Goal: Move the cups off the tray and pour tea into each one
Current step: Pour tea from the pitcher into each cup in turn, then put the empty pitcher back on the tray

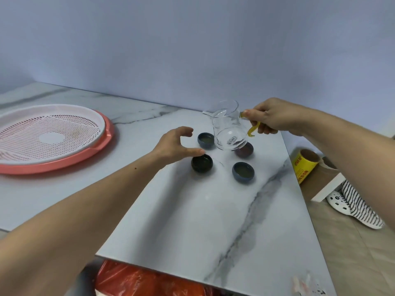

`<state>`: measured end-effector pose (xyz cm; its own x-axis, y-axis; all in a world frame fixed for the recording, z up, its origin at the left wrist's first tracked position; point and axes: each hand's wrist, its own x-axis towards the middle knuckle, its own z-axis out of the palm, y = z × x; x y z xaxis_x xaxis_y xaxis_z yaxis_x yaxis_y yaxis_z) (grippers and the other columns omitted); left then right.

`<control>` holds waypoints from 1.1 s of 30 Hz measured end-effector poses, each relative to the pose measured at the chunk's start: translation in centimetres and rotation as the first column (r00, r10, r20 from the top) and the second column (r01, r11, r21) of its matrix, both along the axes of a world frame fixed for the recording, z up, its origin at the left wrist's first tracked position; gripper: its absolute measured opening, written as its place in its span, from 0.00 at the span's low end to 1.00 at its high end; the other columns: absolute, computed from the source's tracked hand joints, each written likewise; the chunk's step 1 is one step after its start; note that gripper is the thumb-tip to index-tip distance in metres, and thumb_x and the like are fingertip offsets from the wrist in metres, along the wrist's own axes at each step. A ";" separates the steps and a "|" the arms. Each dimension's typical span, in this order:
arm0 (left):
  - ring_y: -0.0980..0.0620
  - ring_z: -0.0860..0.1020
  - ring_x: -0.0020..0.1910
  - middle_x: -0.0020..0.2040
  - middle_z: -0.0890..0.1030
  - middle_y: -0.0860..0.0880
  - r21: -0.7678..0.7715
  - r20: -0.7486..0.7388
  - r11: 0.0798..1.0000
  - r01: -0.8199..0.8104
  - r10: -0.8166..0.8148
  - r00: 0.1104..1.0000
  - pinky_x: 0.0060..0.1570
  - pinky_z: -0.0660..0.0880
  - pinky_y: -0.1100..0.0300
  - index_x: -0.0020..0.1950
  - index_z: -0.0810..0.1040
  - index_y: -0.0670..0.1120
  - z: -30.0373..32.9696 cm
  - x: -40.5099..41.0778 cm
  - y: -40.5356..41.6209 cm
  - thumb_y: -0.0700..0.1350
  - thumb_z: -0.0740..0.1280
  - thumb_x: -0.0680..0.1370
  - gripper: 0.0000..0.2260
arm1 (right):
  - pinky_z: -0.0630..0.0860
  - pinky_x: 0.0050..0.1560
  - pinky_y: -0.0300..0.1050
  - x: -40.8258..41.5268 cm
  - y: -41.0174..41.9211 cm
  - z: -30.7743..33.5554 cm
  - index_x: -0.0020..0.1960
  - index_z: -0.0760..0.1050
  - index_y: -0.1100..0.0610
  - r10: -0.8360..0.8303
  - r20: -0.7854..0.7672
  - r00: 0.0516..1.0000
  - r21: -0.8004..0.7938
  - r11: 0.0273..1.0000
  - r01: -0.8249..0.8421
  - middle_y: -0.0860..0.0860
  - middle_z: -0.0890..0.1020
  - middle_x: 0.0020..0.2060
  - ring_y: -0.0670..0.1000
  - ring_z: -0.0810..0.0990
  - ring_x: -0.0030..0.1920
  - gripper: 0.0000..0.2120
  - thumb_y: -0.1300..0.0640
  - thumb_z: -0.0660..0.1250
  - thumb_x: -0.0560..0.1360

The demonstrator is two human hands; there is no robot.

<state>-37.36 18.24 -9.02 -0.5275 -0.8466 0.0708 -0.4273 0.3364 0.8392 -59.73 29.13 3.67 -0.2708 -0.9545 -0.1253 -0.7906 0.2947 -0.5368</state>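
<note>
This looks like a room in a home, set up plainly for tea. A marble-look table point(213, 210) stands against a bare pale wall point(192, 39), with a pink tray point(64, 163) and small cups point(243, 171) on it. Household odds lie around it (a striped cloth point(359, 208), a yellow roll point(305, 165), a red bag point(149, 280) below the table).

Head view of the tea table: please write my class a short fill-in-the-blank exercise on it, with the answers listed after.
1. The number of small cups on the marble table is ____.
2. The right hand holds the glass pitcher by its ____ handle.
3. The tray, at the left, has ____ cups on it.
4. The left hand is beside the ____ cup, which stands nearest the tray.

Answers: four; yellow; no; black
</note>
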 end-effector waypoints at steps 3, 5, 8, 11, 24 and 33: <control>0.58 0.73 0.63 0.63 0.76 0.58 -0.020 -0.040 1.000 0.015 -0.016 0.999 0.59 0.68 0.63 0.67 0.73 0.51 2.3 -0.1 -0.7 0.56 0.79 0.63 0.35 | 0.69 0.32 0.41 0.5 -0.9 0.3 0.39 0.75 0.60 0.013 0.097 0.995 -0.066 0.998 -0.007 0.56 0.77 0.33 0.49 0.73 0.30 0.21 0.44 0.60 0.79; 0.60 0.73 0.62 0.63 0.76 0.59 -0.030 -0.061 0.999 0.013 -0.014 0.998 0.58 0.67 0.65 0.67 0.74 0.51 3.5 0.2 -2.1 0.55 0.78 0.64 0.33 | 0.68 0.31 0.40 0.8 -2.6 0.6 0.40 0.74 0.60 0.038 0.131 0.991 -0.106 0.994 -0.024 0.55 0.77 0.33 0.48 0.72 0.30 0.20 0.44 0.59 0.79; 0.61 0.74 0.61 0.61 0.78 0.58 -0.047 -0.085 0.999 0.002 -0.006 0.996 0.56 0.67 0.69 0.65 0.75 0.51 5.3 1.4 -4.7 0.55 0.79 0.63 0.32 | 0.68 0.31 0.39 1.6 -5.9 1.5 0.38 0.74 0.58 0.083 0.169 0.982 -0.139 0.988 -0.059 0.53 0.76 0.32 0.47 0.72 0.29 0.20 0.44 0.60 0.79; 0.61 0.76 0.60 0.59 0.80 0.56 -0.031 -0.087 0.998 -0.054 0.051 0.995 0.54 0.67 0.72 0.64 0.77 0.50 6.9 3.8 -7.3 0.54 0.79 0.63 0.31 | 0.69 0.32 0.37 3.4 -9.0 2.3 0.36 0.74 0.56 0.098 0.244 0.965 -0.163 0.985 -0.059 0.51 0.77 0.31 0.47 0.72 0.29 0.19 0.44 0.61 0.78; 0.56 0.79 0.55 0.55 0.83 0.53 0.042 0.179 0.955 -0.295 0.284 0.942 0.55 0.73 0.61 0.59 0.79 0.49 18.7 22.0 -14.2 0.49 0.75 0.70 0.18 | 0.77 0.37 0.40 21.9 -20.5 10.0 0.38 0.77 0.58 0.050 0.450 0.892 -0.148 0.989 0.019 0.47 0.79 0.31 0.46 0.75 0.30 0.17 0.46 0.63 0.78; 0.48 0.76 0.61 0.60 0.79 0.51 -0.135 0.600 0.964 -0.229 0.264 0.755 0.55 0.74 0.52 0.62 0.77 0.51 21.8 31.8 -20.2 0.50 0.69 0.75 0.16 | 0.78 0.50 0.55 33.1 -23.8 10.1 0.42 0.78 0.61 -0.073 0.366 0.928 -0.076 0.991 0.108 0.58 0.83 0.36 0.59 0.81 0.41 0.22 0.43 0.60 0.78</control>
<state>-5.55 -1.99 12.78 -0.2476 -0.9577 -0.1466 -0.9153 0.1815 0.3597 -26.65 5.33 13.80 -0.3091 -0.9403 -0.1426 -0.5097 0.2904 -0.8099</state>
